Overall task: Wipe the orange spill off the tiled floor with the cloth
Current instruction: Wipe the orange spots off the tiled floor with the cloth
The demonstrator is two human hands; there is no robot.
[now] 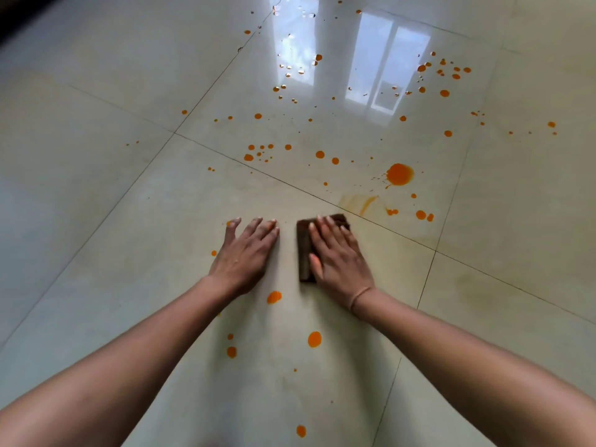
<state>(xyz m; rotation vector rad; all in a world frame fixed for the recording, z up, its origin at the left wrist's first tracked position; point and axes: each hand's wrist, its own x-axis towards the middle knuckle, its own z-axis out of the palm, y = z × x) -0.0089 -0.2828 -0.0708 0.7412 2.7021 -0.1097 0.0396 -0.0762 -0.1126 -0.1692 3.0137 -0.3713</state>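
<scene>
A folded dark brown cloth [303, 250] lies flat on the glossy pale tiled floor [129, 221]. My right hand [338, 256] presses down on it with fingers spread, palm covering its right part. My left hand [246, 253] rests flat on the bare tile just left of the cloth, fingers apart, holding nothing. Orange spill drops are scattered widely: a big blot [399, 174] ahead to the right, a drop [274, 297] between my wrists, another [314, 339] nearer me. A faint orange smear [366, 203] lies just beyond the cloth.
Many small orange drops [445, 72] reach far ahead across several tiles, some inside a bright window reflection [383, 66]. Dark grout lines [387, 227] cross the floor. A dark edge [13, 14] shows at the top left corner.
</scene>
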